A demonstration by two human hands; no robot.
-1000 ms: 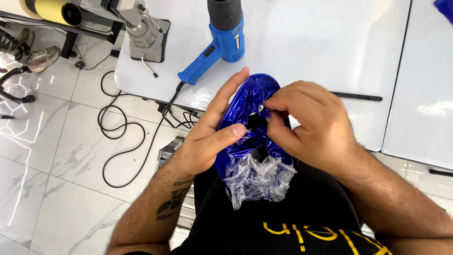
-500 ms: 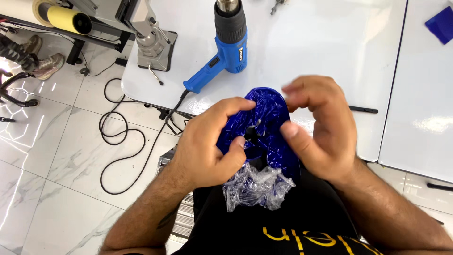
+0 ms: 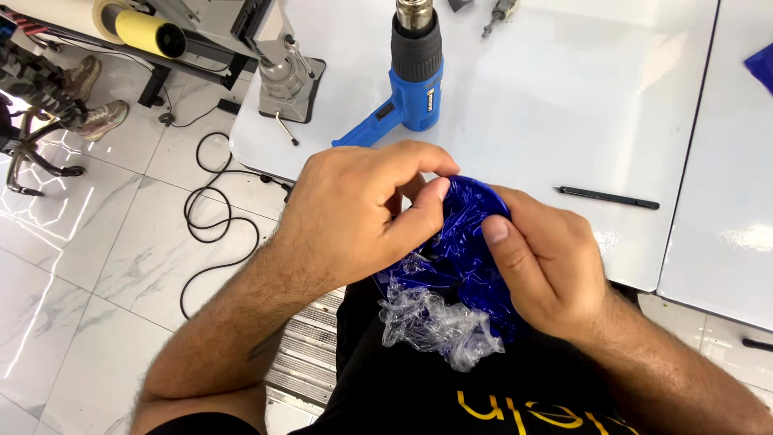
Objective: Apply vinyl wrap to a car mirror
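A rounded object wrapped in glossy blue film [image 3: 467,242] sits between both hands, close to my body at the table's near edge. My left hand [image 3: 354,213] curls over its left side, thumb pressed on the blue film. Its right side is gripped by my right hand [image 3: 543,262], whose thumb lies on top. Crumpled clear film [image 3: 435,322] hangs from the object's lower part over my black shirt. What lies under the film is hidden.
A blue heat gun [image 3: 407,80] lies on the white table [image 3: 564,97] ahead. A thin black pen-like tool [image 3: 608,197] rests to the right. A metal stand [image 3: 282,72] sits at the table's left corner, a yellow roll [image 3: 141,28] behind it, black cable [image 3: 213,209] on the floor.
My left hand has closed further over the blue object, and my right hand has dropped from above it to its right side. The view has shifted closer.
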